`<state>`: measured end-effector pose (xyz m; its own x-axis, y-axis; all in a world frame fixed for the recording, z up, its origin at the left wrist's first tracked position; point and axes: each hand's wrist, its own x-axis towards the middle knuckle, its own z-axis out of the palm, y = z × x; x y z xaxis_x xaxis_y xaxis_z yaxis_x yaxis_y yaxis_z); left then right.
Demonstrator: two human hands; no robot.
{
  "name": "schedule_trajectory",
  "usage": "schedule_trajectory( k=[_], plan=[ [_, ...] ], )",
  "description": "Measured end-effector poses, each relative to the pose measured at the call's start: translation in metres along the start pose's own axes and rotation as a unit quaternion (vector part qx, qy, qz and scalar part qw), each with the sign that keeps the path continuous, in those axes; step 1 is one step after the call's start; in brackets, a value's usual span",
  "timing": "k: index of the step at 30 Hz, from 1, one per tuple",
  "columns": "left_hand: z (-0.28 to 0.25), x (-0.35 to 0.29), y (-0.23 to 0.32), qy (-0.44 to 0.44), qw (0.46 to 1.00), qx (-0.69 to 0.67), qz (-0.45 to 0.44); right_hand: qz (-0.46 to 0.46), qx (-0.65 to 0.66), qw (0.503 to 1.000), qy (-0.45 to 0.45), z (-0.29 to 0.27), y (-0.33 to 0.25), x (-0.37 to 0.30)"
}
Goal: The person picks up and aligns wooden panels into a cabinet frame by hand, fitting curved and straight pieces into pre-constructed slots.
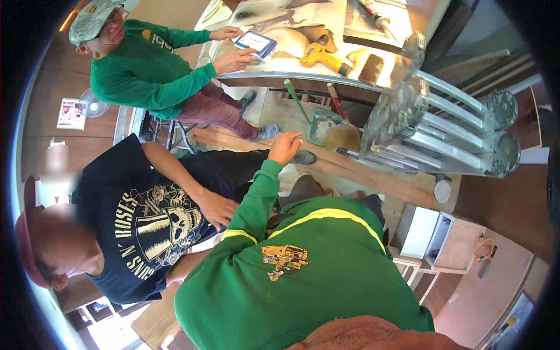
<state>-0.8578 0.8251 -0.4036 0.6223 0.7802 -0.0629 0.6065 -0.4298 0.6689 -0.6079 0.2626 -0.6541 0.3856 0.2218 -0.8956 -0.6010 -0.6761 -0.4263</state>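
Note:
My left hand (pixel 284 147) is raised in front of my green long-sleeved shirt (pixel 326 274), fingers partly stretched and apart, holding nothing visible. My right hand does not show. Beyond my fingers, a green dustpan (pixel 319 125) stands on the floor with a green handle and a red one rising near it. A person in a black printed T-shirt (pixel 146 227) is close on my left, one hand (pixel 217 208) near my sleeve. Farther off, a person in a green shirt (pixel 146 70) holds a blue-and-white flat box (pixel 256 44) over the worktable.
The worktable (pixel 280 74) bears a yellow cordless drill (pixel 319 57) and a dark phone-like slab (pixel 371 69). A grey metal ladder-like frame (pixel 443 125) stands at the right. A small white cabinet (pixel 458 242) is at lower right, a fan (pixel 93 104) at far left.

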Motion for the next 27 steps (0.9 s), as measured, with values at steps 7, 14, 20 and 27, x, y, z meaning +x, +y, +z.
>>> schedule_trajectory(
  k=[7, 14, 20, 27],
  plan=[
    [0.047, 0.017, -0.077, 0.006, 0.996, -0.09, 0.006, -0.007, -0.002, 1.0, 0.026, 0.021, -0.02, -0.034],
    [-0.006, 0.201, -0.111, 0.176, 0.817, -0.515, -0.189, 0.008, 0.043, 0.995, 0.084, 0.033, -0.057, -0.083],
    [-0.097, 0.308, -0.15, 0.356, 0.933, 0.009, -0.057, 0.016, 0.02, 0.996, 0.086, 0.049, -0.063, -0.099],
    [-0.159, 0.359, -0.165, 0.212, 0.946, 0.245, -0.008, -0.055, -0.048, 0.993, 0.089, 0.042, 0.011, -0.094]
  ],
)
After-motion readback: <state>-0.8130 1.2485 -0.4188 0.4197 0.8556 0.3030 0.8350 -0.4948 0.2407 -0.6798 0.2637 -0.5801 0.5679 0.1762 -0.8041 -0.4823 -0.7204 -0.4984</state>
